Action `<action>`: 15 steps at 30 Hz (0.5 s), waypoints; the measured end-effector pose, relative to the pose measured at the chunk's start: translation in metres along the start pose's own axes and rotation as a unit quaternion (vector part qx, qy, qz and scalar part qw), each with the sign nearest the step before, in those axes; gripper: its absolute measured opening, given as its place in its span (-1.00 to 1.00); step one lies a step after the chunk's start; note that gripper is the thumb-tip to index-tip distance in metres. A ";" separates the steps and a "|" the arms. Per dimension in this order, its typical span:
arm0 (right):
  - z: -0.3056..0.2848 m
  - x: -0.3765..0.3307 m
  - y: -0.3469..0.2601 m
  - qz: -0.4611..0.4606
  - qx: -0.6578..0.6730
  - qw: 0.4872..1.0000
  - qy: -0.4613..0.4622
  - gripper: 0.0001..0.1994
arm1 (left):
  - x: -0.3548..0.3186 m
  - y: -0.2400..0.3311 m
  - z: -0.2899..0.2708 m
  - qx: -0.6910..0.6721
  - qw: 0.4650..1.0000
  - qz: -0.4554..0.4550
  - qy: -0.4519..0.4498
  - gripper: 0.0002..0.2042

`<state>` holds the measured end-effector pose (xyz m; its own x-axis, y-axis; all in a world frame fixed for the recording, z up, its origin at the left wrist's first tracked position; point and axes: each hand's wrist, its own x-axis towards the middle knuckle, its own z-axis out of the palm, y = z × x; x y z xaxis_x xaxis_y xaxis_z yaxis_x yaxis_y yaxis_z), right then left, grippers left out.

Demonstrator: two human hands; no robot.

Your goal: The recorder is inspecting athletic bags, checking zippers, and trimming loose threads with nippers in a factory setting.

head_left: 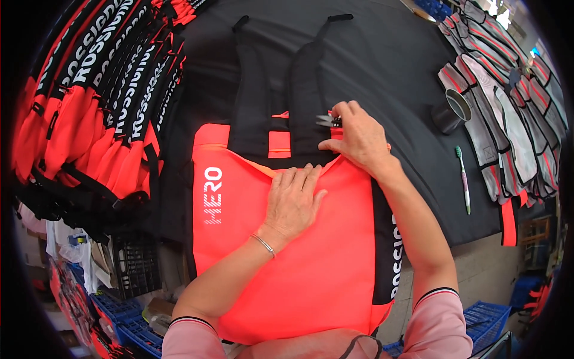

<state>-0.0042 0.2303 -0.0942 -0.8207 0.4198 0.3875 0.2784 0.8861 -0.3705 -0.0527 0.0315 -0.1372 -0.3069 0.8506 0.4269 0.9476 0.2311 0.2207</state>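
The red bag (287, 275) was laid across the near edge of the worktop (388, 60), its straps (308, 90) toward the far edge. It was pressed by the flat left hand (293, 200); small scissors (326, 121) were held in the right hand (360, 136). The bag looked soft, light and floppy, probably best held by its top rim (254, 163).

Your red bag (335, 251) had white lettering (213, 190) running up the front near its left edge, partly stripy, plus side letters (394, 254) in white on the black panel (382, 239). The red-and-black pile (63, 131) on your left had big white letters (145, 103) too.
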 end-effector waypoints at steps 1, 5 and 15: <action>0.005 0.002 0.007 0.002 -0.003 1.000 -0.001 -0.65 | 0.000 0.000 0.001 -0.003 1.000 0.001 0.000 -0.52; 0.003 0.011 0.037 0.133 -0.009 0.985 0.110 -0.79 | 0.001 0.000 0.004 -0.020 1.000 0.005 0.013 -0.53; -0.018 -0.011 0.019 -0.033 0.066 0.997 -0.013 -0.79 | 0.001 -0.002 0.002 -0.037 0.999 -0.006 0.016 -0.51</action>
<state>0.0189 0.2463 -0.0904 -0.8481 0.3544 0.3940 0.1557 0.8773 -0.4539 -0.0547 0.0327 -0.1393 -0.3219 0.8326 0.4507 0.9348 0.2042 0.2905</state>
